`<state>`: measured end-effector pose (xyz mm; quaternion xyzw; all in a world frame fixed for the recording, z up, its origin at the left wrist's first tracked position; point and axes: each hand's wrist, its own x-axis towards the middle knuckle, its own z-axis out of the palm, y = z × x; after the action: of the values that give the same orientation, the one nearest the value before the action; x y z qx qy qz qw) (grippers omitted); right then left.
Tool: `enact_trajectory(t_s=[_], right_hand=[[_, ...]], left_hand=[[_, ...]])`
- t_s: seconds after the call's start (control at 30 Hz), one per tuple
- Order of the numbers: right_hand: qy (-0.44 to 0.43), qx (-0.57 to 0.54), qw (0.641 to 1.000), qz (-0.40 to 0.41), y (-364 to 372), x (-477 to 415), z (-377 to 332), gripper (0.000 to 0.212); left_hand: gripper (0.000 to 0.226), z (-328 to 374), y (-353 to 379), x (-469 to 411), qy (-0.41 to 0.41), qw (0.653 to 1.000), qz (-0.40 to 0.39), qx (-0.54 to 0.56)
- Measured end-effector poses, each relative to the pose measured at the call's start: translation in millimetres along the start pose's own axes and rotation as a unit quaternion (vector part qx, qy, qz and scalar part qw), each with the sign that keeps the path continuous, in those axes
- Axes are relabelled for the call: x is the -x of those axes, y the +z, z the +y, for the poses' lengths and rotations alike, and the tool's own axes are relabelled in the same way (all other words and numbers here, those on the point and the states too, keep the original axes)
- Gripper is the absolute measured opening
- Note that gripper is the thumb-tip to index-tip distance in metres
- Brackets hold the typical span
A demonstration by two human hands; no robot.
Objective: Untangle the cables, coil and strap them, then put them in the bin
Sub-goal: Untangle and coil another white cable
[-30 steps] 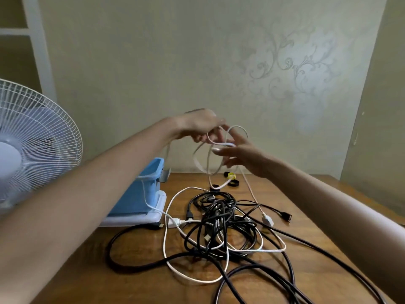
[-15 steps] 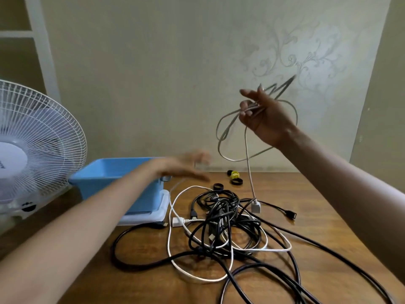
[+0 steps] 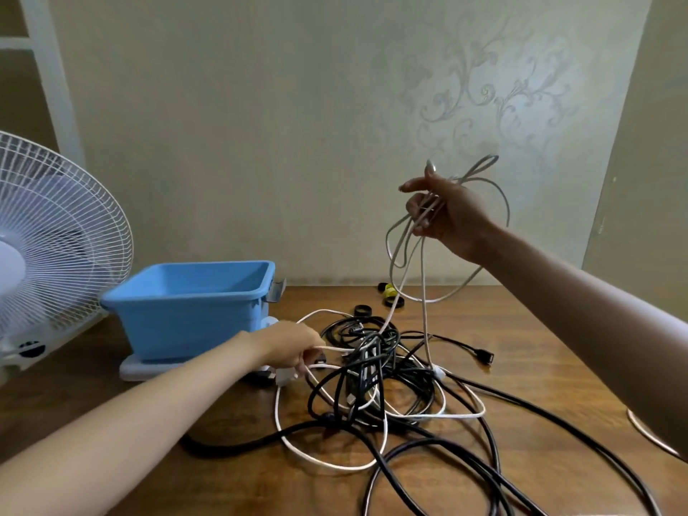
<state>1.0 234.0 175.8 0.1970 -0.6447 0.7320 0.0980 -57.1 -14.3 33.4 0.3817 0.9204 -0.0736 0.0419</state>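
A tangle of black and white cables (image 3: 376,381) lies on the wooden table (image 3: 521,348). My right hand (image 3: 448,214) is raised above it and grips several loops of a grey-white cable (image 3: 400,251) whose end trails down into the pile. My left hand (image 3: 294,348) is down at the pile's left edge, fingers curled round a white cable near its plug (image 3: 284,376). A blue bin (image 3: 193,307) stands at the left on a white lid. Small black and yellow straps (image 3: 389,294) lie at the back of the table.
A white standing fan (image 3: 56,247) is at the far left, close to the bin. Thick black cable (image 3: 540,452) sprawls over the front right of the table. A wall runs right behind the table.
My left hand has dropped from mid-air to the pile and taken hold of a white cable. My right hand with the loops has stayed raised, shifting slightly.
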Motion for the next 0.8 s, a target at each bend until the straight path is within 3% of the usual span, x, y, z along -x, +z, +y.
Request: enact_trajectory(t_s=[0.13, 0.2, 0.23, 0.3, 0.4, 0.47, 0.7, 0.73, 0.8], right_hand=[[0.009, 0.080, 0.996, -0.025, -1.3, 1.7, 4.7, 0.041], [0.004, 0.167, 0.985, -0.044, -2.5, 3.1, 7.3, 0.036], [-0.001, 0.211, 0.976, -0.058, -1.7, 3.8, 8.8, 0.031], [0.001, 0.272, 0.958, -0.091, 4.7, 4.8, 11.7, 0.033], [0.016, 0.309, 0.940, -0.140, 25.7, 5.1, 18.2, 0.041], [0.011, 0.346, 0.927, -0.144, 40.5, 4.9, 25.4, 0.027], [0.030, 0.423, 0.906, -0.003, 7.0, -4.1, 29.0, 0.018], [0.019, 0.418, 0.908, 0.021, 0.7, -4.9, 26.2, 0.014], [0.002, 0.388, 0.920, 0.063, -4.3, -9.2, 19.6, 0.018]], left_hand=[[0.010, -14.9, -28.1, 1.3, -0.040, 0.998, 0.033, -0.020], [0.014, -16.2, -56.7, 3.9, -0.084, 0.983, 0.132, 0.094], [0.017, -13.5, -72.9, 6.2, -0.088, 0.957, 0.205, 0.186], [0.016, -1.1, -107.6, 12.7, -0.038, 0.876, 0.323, 0.357], [0.012, 29.5, -154.5, 19.6, 0.074, 0.769, 0.373, 0.513], [0.015, 41.9, -184.3, 22.0, 0.114, 0.688, 0.429, 0.574], [0.040, -7.3, -263.5, 71.9, 0.161, 0.296, 0.607, 0.720], [0.037, -16.4, -264.6, 76.3, 0.158, 0.264, 0.636, 0.708], [0.025, -25.8, -255.3, 74.1, 0.102, 0.265, 0.699, 0.656]])
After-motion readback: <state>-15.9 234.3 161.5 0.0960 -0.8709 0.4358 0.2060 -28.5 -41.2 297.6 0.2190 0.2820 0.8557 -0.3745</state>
